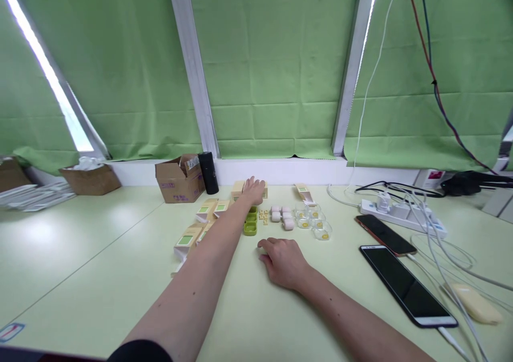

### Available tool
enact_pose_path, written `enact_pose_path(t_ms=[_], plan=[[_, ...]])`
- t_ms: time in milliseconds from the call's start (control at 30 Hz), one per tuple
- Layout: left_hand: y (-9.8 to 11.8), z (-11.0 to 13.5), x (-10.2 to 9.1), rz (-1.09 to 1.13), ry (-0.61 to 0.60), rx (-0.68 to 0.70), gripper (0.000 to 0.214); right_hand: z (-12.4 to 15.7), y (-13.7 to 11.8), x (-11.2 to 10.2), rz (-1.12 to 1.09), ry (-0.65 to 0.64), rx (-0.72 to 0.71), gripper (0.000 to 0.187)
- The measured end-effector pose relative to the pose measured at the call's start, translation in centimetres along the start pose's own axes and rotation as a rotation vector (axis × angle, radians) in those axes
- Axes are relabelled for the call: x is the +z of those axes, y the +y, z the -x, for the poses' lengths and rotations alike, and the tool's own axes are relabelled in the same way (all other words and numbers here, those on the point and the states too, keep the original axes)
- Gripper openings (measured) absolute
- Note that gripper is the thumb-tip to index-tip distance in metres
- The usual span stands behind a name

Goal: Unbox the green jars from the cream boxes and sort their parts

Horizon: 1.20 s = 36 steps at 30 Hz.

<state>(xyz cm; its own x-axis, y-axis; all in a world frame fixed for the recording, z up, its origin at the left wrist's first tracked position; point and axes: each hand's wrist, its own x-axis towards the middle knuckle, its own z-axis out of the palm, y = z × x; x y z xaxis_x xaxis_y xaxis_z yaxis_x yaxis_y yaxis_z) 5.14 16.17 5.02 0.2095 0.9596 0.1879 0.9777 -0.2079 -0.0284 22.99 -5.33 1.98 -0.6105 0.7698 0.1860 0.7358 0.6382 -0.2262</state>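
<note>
My left hand [254,190] reaches far across the pale green table [100,255] and lies on a small tan box [239,187] near the white window sill; its fingers curl over the box. My right hand [282,260] rests palm down on the table nearer to me, fingers loosely bent, nothing visible in it. Between the hands lie green trays [250,224], small yellow pieces [263,215], white earbud cases [281,216] and clear plastic shells [315,224]. More tan and green boxes [202,220] lie beside my left forearm.
An open cardboard box [179,178] and a black bottle [209,172] stand at the back. Two phones [406,285] [385,234], a power strip [401,214] and cables lie at the right. Another cardboard box [90,178] and stacked packets [36,196] sit far left.
</note>
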Motion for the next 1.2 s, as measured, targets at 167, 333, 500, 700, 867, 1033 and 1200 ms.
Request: enact_pose_path(t_ms=[167, 333, 500, 700, 867, 1033, 1200], plan=[[0.8, 0.5, 0.2, 0.032, 0.044, 0.016, 0.051, 0.0, 0.0, 0.1, 0.001, 0.001, -0.002, 0.026], [1.8, 0.8, 0.1, 0.092, 0.100, 0.002, 0.048, 0.0, 0.3, 0.3, -0.014, 0.023, -0.008, 0.025], [2.8, 1.6, -2.1, 0.190, 0.203, 0.020, 0.041, 0.1, 0.8, 0.3, -0.019, 0.072, -0.002, 0.022], [3.4, 5.7, -6.3, 0.309, 0.368, 0.100, 0.038, 0.2, 2.0, -0.3, 0.026, 0.163, 0.047, 0.017], [3.8, 13.1, -7.4, 0.501, 0.391, 0.268, 0.029, 0.1, 3.9, -1.6, 0.048, 0.292, 0.177, 0.017], [5.0, 20.2, -6.4, 0.576, 0.196, 0.281, 0.025, -0.5, 4.9, -3.0, 0.039, 0.354, 0.299, 0.020], [5.9, 23.2, -5.1, 0.602, 0.077, 0.271, 0.028, -1.1, 4.5, -3.1, 0.048, 0.328, 0.239, 0.013]])
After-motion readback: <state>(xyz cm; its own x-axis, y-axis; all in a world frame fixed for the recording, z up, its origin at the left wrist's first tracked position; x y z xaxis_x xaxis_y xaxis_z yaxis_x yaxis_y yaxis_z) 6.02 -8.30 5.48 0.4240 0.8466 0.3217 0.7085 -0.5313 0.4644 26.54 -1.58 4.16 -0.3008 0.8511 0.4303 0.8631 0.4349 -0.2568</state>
